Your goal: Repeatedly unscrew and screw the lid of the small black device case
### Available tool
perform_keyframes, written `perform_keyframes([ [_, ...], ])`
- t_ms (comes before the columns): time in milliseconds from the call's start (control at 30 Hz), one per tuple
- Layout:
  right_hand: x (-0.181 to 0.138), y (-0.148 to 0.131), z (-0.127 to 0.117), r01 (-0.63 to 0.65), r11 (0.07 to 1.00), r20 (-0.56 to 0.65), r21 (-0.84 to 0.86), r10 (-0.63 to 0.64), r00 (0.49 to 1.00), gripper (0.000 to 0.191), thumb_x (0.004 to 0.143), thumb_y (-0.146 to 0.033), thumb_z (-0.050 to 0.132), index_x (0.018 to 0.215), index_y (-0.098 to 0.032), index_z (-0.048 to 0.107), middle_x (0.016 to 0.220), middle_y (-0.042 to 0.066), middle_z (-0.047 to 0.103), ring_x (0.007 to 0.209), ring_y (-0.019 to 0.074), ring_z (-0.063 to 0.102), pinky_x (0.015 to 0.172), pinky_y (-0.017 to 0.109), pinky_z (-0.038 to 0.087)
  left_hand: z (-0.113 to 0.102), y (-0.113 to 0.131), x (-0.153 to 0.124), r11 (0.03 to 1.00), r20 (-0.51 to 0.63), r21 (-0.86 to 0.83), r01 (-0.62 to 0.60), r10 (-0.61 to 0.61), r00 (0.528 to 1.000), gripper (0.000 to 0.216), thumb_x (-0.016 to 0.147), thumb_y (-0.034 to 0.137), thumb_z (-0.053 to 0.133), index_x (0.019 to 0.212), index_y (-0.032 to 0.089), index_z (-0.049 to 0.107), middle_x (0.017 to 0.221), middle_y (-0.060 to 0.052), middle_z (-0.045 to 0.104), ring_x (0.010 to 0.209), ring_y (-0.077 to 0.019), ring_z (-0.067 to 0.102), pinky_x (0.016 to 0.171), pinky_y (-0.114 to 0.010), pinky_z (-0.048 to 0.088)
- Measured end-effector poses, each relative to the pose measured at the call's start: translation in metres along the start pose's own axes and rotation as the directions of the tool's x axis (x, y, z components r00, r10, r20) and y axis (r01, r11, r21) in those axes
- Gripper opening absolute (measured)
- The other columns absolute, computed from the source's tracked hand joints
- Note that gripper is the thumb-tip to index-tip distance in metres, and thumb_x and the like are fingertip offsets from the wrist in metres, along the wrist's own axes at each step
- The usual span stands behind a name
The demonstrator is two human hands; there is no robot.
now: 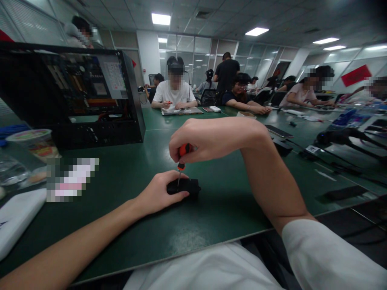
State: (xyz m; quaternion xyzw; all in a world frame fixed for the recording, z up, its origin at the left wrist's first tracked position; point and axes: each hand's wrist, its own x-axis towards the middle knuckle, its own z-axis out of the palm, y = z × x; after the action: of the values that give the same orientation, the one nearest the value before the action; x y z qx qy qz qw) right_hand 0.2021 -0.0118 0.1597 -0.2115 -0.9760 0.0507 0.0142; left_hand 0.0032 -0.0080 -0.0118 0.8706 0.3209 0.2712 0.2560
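A small black box-shaped device [192, 186] lies on the green tabletop in front of me. My left hand [160, 189] grips it from the left, thumb along the near side and fingers on the far side. Above it, my right hand [193, 141] is closed around the orange-and-black handle of a screwdriver [181, 166]. The screwdriver stands nearly upright, its thin shaft reaching down to the top of the device. The tip is too small to tell what it sits in.
An open black computer case [133, 96] stands at the back left. Nearer on the left are a plastic cup [38, 145] and a white object [18, 221]. Cables and a black phone-like slab [278, 131] lie on the right. Several people sit across the green table [121, 241].
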Motion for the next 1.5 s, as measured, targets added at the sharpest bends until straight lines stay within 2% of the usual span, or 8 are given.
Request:
perform_keyframes([
  [433, 0.007, -0.004, 0.006, 0.027, 1.000, -0.016, 0.014, -0.027, 1.000, 0.016, 0.098, -0.022, 0.058, 0.092, -0.019, 0.072, 0.087, 0.001, 0.071, 0.077, 0.0121, 0.060, 0.070, 0.025, 0.044, 0.003, -0.003, -0.001, 0.999, -0.006, -0.033, 0.014, -0.015, 1.000, 0.035, 0.084, 0.034, 0.076, 0.115, 0.019, 0.070, 0.106, -0.005, 0.076, 0.095, -0.0237, 0.072, 0.087, -0.034, 0.056],
  [667, -0.011, -0.011, 0.025, 0.154, 0.988, -0.188, 0.029, -0.146, 0.971, 0.031, 0.087, -0.002, 0.058, 0.114, -0.016, 0.066, 0.126, 0.011, 0.061, 0.105, 0.0177, 0.060, 0.083, 0.029, 0.046, -0.007, -0.010, -0.003, 0.999, -0.004, 0.032, 0.033, -0.033, 0.999, 0.034, 0.080, 0.034, 0.080, 0.110, 0.019, 0.072, 0.102, -0.004, 0.077, 0.092, -0.0255, 0.071, 0.082, -0.034, 0.054],
  [800, -0.020, -0.008, 0.027, 0.005, 0.999, -0.197, -0.045, -0.014, 0.980, 0.013, 0.096, -0.014, 0.057, 0.103, -0.014, 0.068, 0.103, 0.009, 0.066, 0.089, 0.0172, 0.059, 0.077, 0.030, 0.043, -0.014, -0.009, -0.003, 0.998, 0.036, 0.019, 0.065, -0.066, 0.997, 0.037, 0.080, 0.039, 0.082, 0.111, 0.021, 0.074, 0.103, -0.002, 0.078, 0.092, -0.0249, 0.072, 0.084, -0.032, 0.053],
  [1000, -0.014, 0.001, 0.030, 0.081, 0.996, -0.206, -0.043, -0.088, 0.975, 0.030, 0.086, -0.003, 0.058, 0.111, -0.015, 0.068, 0.123, 0.011, 0.061, 0.099, 0.0179, 0.058, 0.077, 0.029, 0.042, -0.012, -0.004, -0.002, 0.990, 0.038, -0.015, 0.143, -0.142, 0.989, 0.035, 0.078, 0.038, 0.082, 0.107, 0.020, 0.075, 0.098, -0.002, 0.079, 0.090, -0.0251, 0.073, 0.081, -0.032, 0.054],
  [1100, -0.016, 0.004, 0.030, -0.002, 0.993, -0.223, -0.121, -0.025, 0.975, 0.016, 0.090, -0.012, 0.060, 0.104, -0.013, 0.070, 0.111, 0.011, 0.064, 0.090, 0.0181, 0.058, 0.074, 0.030, 0.041, -0.012, -0.004, -0.002, 0.991, 0.027, -0.004, 0.134, -0.134, 0.991, 0.035, 0.078, 0.040, 0.082, 0.106, 0.020, 0.075, 0.096, -0.002, 0.079, 0.088, -0.0251, 0.073, 0.079, -0.032, 0.054],
  [1233, -0.016, 0.002, 0.028, 0.030, 0.995, -0.187, -0.099, -0.049, 0.981, 0.016, 0.096, -0.015, 0.055, 0.096, -0.013, 0.071, 0.097, 0.007, 0.065, 0.083, 0.0155, 0.057, 0.072, 0.029, 0.040, -0.012, -0.004, -0.002, 0.993, 0.031, -0.002, 0.120, -0.120, 0.992, 0.035, 0.079, 0.041, 0.081, 0.107, 0.020, 0.075, 0.098, -0.002, 0.079, 0.089, -0.0248, 0.073, 0.080, -0.032, 0.054],
  [1433, -0.013, -0.008, 0.029, 0.196, 0.979, -0.192, -0.054, -0.203, 0.960, 0.031, 0.089, -0.004, 0.057, 0.114, -0.018, 0.069, 0.135, 0.011, 0.056, 0.110, 0.0195, 0.057, 0.084, 0.030, 0.044, -0.010, -0.008, -0.002, 0.992, 0.009, 0.018, 0.124, -0.124, 0.992, 0.033, 0.079, 0.039, 0.082, 0.106, 0.021, 0.075, 0.100, -0.002, 0.079, 0.092, -0.0270, 0.073, 0.083, -0.034, 0.056],
  [1500, -0.011, -0.012, 0.031, 0.150, 0.985, -0.206, -0.082, -0.164, 0.965, 0.022, 0.093, -0.011, 0.058, 0.111, -0.016, 0.069, 0.127, 0.011, 0.061, 0.102, 0.0192, 0.059, 0.080, 0.030, 0.043, -0.009, -0.009, -0.002, 0.994, 0.010, 0.014, 0.108, -0.108, 0.994, 0.033, 0.079, 0.039, 0.081, 0.106, 0.021, 0.075, 0.102, -0.002, 0.079, 0.094, -0.0276, 0.073, 0.085, -0.035, 0.056],
])
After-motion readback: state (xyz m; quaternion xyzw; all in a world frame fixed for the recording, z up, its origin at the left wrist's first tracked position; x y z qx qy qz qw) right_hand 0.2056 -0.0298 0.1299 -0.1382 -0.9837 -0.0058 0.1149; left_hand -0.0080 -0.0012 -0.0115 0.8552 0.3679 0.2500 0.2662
